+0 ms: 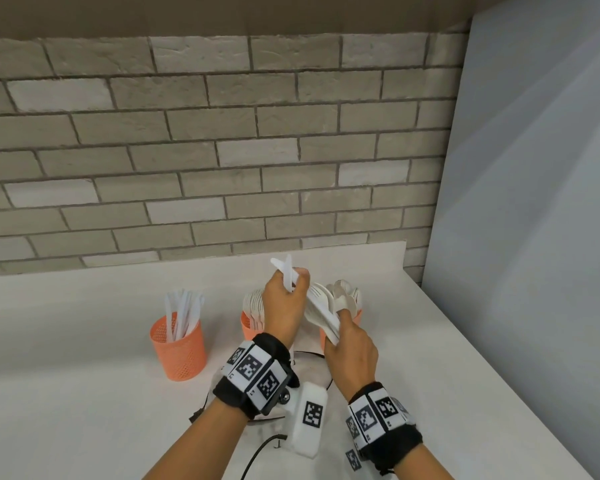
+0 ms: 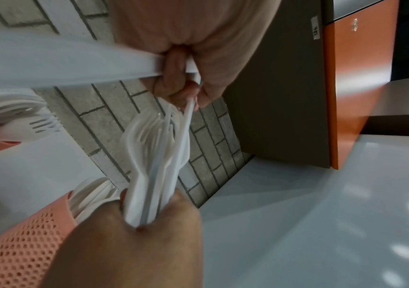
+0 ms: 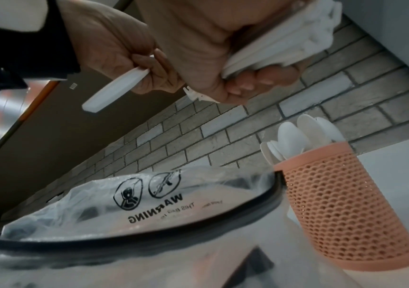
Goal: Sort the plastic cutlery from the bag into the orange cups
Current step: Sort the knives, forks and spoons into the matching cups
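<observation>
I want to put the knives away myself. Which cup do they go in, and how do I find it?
Look at the white countertop below the grey brick wall. Three orange perforated plastic cups stand there in a row, and yours is the left orange cup, standing apart from the other two. Only it holds long, straight white plastic knives; the others hold forks and spoons.

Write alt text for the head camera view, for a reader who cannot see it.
Over a white counter, a person's left hand holds white plastic knives while the right hand grips a bundle of plastic cutlery. Three orange mesh cups stand behind; the left cup holds knives. A brick wall backs the counter.
</observation>
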